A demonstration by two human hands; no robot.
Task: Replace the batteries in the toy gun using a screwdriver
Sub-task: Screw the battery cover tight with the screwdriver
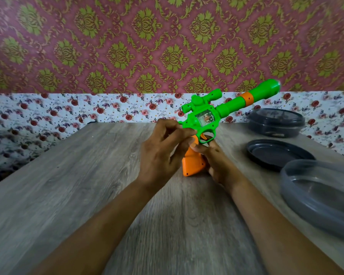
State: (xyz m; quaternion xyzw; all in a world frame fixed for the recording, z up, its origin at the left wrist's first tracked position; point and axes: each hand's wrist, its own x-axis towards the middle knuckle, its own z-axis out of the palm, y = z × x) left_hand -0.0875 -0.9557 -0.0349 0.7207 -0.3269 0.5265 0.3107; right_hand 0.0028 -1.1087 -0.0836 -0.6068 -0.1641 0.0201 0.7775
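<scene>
The fingers (180, 133) of the left hand (161, 155) are curled and closed on the rear of the one toy gun (204, 117), their tips against the green body just behind the trigger guard. The right hand (218, 163) comes in from the other side, its fingers clamped round the orange grip (193, 161), with the tips showing just below the trigger guard. The gun is thus held between the two hands, above the middle of the table (77, 175). Its grip points down and lies close to the wood; whether the base touches the table I cannot tell. The green barrel (232, 102), banded by one orange ring, slants up and to the right, away from the person. One green scope (202, 101) sits on top of the body, above a small clear window. Well apart from the hands, on the right side of the table, lie three round plastic pieces. One is a dark lidded container (276, 124) at the far edge. One is a dark shallow dish (278, 155) nearer. One is a translucent grey tub (322, 197), nearest of all, whose rim crosses the dish's edge in this view. Behind the table stands a wall (127, 56) papered in two patterns, red and gold above, small flowers below.
</scene>
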